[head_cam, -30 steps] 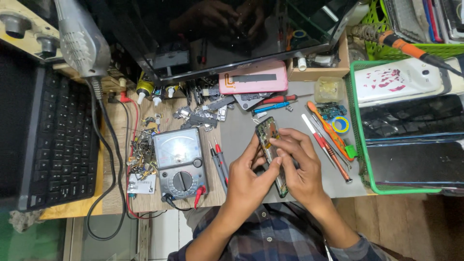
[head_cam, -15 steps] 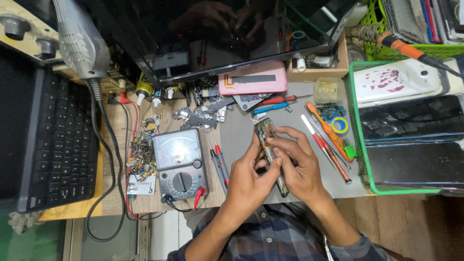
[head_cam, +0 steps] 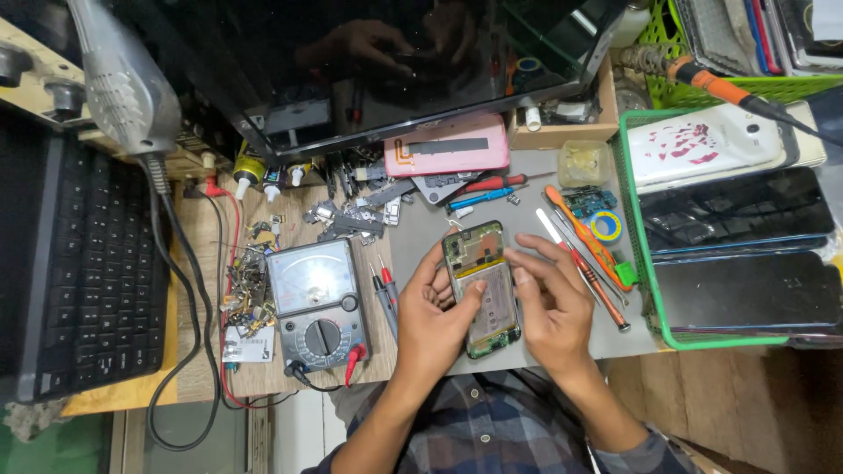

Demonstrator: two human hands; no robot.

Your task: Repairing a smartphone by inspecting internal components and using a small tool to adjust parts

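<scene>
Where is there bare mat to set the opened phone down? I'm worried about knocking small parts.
Bare grey mat lies between the multimeter and the opened phone, and below the screwdrivers by the green tray. The mat's top edge is crowded with loose parts.

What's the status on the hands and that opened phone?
Left hand grips the opened phone by its left edge. Right hand touches its right side, fingers on top. Meter to the left, screwdrivers to the right, both clear of it.

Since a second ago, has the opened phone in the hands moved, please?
Yes. The phone has turned from edge-on to lying flat, insides facing up, and sits slightly lower, still right of the multimeter, held by both hands.
</scene>
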